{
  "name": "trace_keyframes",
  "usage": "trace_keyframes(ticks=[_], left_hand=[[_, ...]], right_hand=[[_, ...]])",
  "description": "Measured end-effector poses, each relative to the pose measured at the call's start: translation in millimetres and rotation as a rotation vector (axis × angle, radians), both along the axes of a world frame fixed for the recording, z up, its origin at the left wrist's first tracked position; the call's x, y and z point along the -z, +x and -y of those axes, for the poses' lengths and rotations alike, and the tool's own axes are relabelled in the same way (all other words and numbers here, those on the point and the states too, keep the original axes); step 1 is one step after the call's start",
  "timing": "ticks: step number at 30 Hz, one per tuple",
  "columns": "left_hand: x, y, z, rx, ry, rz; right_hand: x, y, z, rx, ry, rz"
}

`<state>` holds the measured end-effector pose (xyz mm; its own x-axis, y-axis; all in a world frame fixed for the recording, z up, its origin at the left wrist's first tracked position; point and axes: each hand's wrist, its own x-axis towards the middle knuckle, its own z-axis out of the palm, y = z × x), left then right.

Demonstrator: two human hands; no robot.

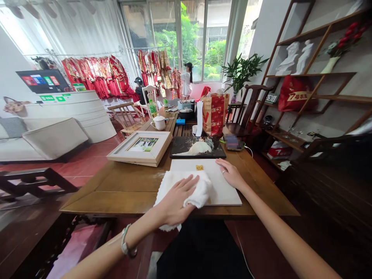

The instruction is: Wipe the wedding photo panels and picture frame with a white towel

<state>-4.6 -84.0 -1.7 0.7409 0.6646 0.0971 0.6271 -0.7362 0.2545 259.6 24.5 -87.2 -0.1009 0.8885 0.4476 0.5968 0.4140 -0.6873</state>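
A white board (pixel 223 192) lies flat on the wooden table near its front edge, with a small yellowish metal plate (pixel 199 167) on its upper part. My left hand (pixel 178 197) presses a bunched white cloth (pixel 171 180) onto the board's left side, its fingers over the folds. Part of the cloth hangs over the table edge, and the board beneath it is hidden. My right hand (pixel 231 173) rests on the board's right side, fingers stretched toward the far corner, holding nothing.
Behind the board lies a dark picture panel (pixel 200 147). A framed photo (pixel 142 147) sits to its left. Further back are a white lidded cup (pixel 159 123), a red-and-tan paper bag (pixel 215 114) and a blurred device (pixel 234 142) with a cable. Two people are near the clothes racks.
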Motion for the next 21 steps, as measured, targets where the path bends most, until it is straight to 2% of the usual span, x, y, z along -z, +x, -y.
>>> trace_keyframes(ticks=[7, 10, 13, 19, 21], left_hand=[[10.9, 15, -69, -0.028, 0.092, -0.015], [12.0, 20, -84, -0.071, 0.125, -0.078], [12.3, 22, -77, -0.109, 0.120, -0.113], [9.4, 22, -17, 0.007, 0.118, -0.120], [8.9, 22, -8, 0.033, 0.116, -0.131]], right_hand=[[-3.2, -1, 2, -0.007, 0.006, 0.051], [-3.1, 0, 2, -0.006, 0.007, 0.061], [-2.4, 0, 2, -0.009, 0.007, 0.073], [-3.0, -1, 2, -0.001, 0.001, 0.057], [-3.6, -1, 2, -0.004, -0.007, 0.054]])
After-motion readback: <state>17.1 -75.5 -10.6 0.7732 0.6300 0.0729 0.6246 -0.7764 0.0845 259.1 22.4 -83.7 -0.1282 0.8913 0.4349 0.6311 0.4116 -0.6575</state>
